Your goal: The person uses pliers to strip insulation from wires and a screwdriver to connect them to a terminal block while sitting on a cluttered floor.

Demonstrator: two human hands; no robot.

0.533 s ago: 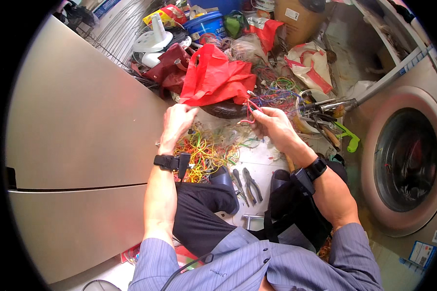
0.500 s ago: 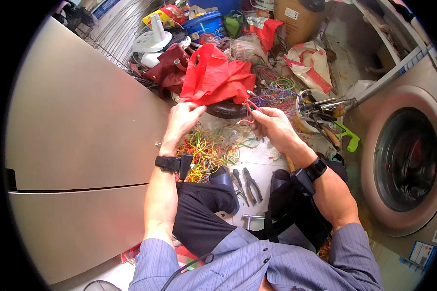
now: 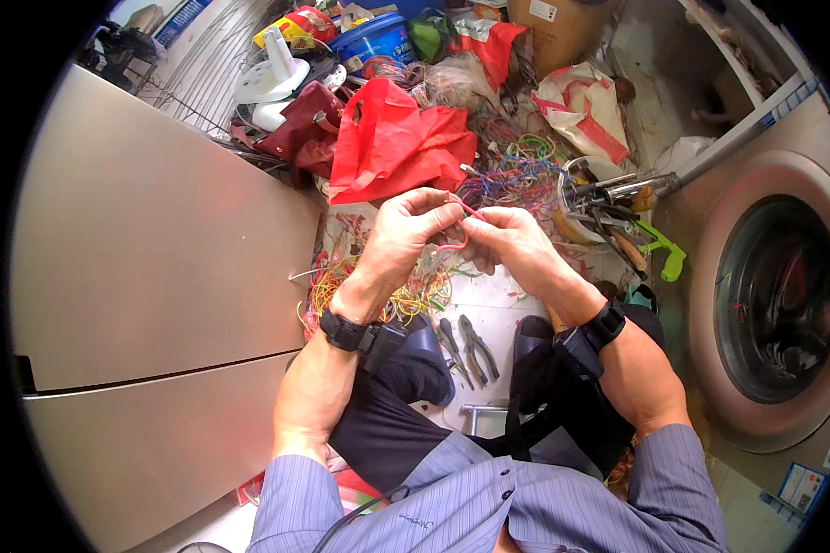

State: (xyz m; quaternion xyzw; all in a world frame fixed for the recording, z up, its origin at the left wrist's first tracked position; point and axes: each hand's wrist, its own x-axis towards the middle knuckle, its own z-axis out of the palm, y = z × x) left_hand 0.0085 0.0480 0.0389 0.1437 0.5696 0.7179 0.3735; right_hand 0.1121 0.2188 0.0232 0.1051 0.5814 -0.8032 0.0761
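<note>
Between my two hands is a short bent piece of red wire [image 3: 453, 246]. My left hand [image 3: 406, 230] pinches its upper left end between thumb and fingers. My right hand [image 3: 512, 241] is closed on the wire a little to the right, thumb against the fingertips. Just beyond my hands lies a red cloth bag [image 3: 398, 152], with no hand on it. A tangle of yellow, red and green wires [image 3: 415, 297] spreads on the floor below my left wrist. Whatever my curled fingers cover is hidden.
Pliers [image 3: 477, 350] and a screwdriver [image 3: 452, 341] lie between my feet. A tool bucket [image 3: 572, 221] holds tools at the right, before a washing machine [image 3: 775, 300]. A large metallic cabinet-like appliance [image 3: 157, 258] stands left. Blue and red wires [image 3: 526, 175], a blue tub [image 3: 373, 44] and bags crowd the back.
My left hand has let go of the red bag and moved right to the red wire. The bag has settled on the pile. My right hand still holds the wire.
</note>
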